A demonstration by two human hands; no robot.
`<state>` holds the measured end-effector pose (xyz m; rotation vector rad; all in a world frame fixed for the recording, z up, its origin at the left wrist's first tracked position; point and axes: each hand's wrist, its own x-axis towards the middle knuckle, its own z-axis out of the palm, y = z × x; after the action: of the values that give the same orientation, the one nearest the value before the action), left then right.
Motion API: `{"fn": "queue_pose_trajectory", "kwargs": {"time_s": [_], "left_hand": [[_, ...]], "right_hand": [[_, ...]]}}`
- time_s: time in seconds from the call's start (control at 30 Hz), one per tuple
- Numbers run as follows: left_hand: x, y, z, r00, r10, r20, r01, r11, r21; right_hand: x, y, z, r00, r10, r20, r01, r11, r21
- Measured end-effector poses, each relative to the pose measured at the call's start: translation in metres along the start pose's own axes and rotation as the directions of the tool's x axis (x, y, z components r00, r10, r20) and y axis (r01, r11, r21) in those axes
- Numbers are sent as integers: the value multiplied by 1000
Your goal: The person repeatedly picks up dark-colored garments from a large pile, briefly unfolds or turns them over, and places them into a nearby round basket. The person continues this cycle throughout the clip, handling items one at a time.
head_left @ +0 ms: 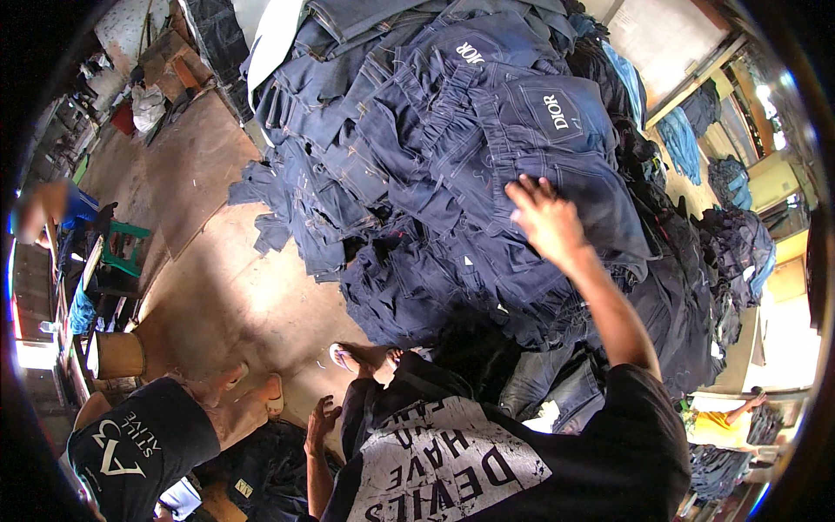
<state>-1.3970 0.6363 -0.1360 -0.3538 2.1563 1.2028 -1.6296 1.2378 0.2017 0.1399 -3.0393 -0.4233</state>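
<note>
My right hand (548,217) reaches over a high heap of dark denim garments (322,165). Its fingers are stretched out, resting on or just over a dark blue pair of denim shorts (578,170). The shorts have a gathered elastic waistband and a back pocket with white lettering, and they lie on top of similar pairs. Low beside my body hangs my left hand (322,422), holding nothing, with its fingers loosely apart.
Brown floor (217,270) stretches to the left of the heap. A person in a black shirt (143,444) is at lower left, near a tan bucket (116,355) and a green stool (126,248). Another person in yellow (718,426) stands at far right by more garments.
</note>
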Motion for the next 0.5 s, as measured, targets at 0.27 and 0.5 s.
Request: {"fn": "queue_pose_trajectory", "kwargs": {"time_s": [0.27,0.5], "left_hand": [[16,23,-12,994,84,-75,-82,996,31],[1,121,-11,994,99,-35,-104,980,-171]], "right_hand": [[-2,34,49,973,-159,-168,178,978,105],[29,124,-72,830,419,-370,-11,675,738]]}}
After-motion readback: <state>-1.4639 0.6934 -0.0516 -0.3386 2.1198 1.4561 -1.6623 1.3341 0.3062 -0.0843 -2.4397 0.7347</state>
